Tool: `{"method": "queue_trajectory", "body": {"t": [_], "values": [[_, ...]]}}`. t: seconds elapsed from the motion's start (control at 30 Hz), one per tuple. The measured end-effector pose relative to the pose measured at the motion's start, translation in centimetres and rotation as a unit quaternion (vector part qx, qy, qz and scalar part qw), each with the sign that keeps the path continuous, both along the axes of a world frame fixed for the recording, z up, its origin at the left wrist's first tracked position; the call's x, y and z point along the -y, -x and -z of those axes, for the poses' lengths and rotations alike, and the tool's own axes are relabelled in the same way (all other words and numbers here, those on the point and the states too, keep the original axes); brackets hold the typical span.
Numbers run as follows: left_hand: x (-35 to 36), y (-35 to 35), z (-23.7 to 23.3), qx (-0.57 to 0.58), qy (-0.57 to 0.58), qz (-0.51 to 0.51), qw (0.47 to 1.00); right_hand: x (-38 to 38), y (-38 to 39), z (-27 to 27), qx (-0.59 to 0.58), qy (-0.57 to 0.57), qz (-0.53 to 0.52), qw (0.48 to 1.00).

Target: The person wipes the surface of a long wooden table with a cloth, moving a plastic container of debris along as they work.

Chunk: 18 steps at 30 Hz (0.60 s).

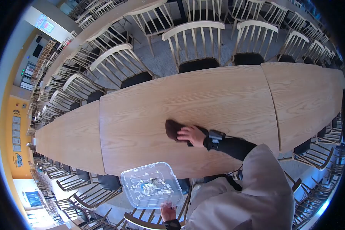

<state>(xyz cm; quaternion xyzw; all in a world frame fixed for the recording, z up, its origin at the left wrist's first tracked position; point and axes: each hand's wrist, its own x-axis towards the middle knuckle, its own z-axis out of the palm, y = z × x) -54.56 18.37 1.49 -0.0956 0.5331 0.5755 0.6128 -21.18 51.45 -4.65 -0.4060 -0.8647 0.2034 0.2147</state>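
Reaching in over the pale wood-grained tabletop, the right hand has its fingers laid close together over a dark brown, soft-looking cloth – palm down, the fingers a little bent, the cloth bunched beneath them. The cloth lies on the middle section of the table, inward from the near edge, and a good part of it sticks out past the fingertips on the left. Its longer direction seems to slant from far left to near right, roughly in line with the forearm, though the folds under the palm are hidden and its full outline can't be told. The right hand is plainly the nearer one to it; the left hand is well apart, lower and closer to the body. That left hand has its fingers closed at the near rim of a clear plastic, rounded rectangular container, with whitish, irregular scraps scattered inside, thickest around the middle. The container sits to the left of the body and overlaps the near table edge in view – whether it touches the wood can't be told. Wooden spindle-back chairs with dark seats line the far side, the closest seats right by the table's edge.
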Motion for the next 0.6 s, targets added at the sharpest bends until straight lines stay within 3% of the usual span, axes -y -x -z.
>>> {"method": "queue_trajectory", "body": {"t": [0.17, 0.23, 0.33, 0.37, 0.4, 0.47, 0.6], "values": [[1.5, 1.4, 1.9, -0.011, 0.0, -0.003, 1.0, 6.1, 0.8, -0.6, -0.05, 0.008, -0.016, 0.999], [1.9, 2.6, 2.7, -0.006, 0.008, 0.014, 1.0, 6.1, 0.9, -1.1, -0.166, 0.052, 0.023, 0.984], [2.3, 3.9, 3.4, -0.013, 0.064, 0.017, 0.998, 6.1, -1.0, -2.3, -0.26, 0.038, 0.13, 0.956], [2.8, 4.7, 3.7, -0.011, 0.064, 0.009, 0.998, 6.1, -2.4, -4.6, -0.234, 0.017, 0.182, 0.955], [3.3, 5.6, 4.3, 0.015, 0.071, 0.022, 0.997, 6.0, -4.0, -3.0, -0.314, 0.038, 0.215, 0.924], [4.0, 7.4, 6.2, 0.061, 0.1, 0.025, 0.993, 6.3, -8.5, -2.6, -0.336, 0.037, 0.302, 0.891], [4.2, 9.1, 5.4, 0.043, 0.135, 0.099, 0.985, 10.3, -19.1, 2.4, -0.209, -0.042, 0.465, 0.86]]}}
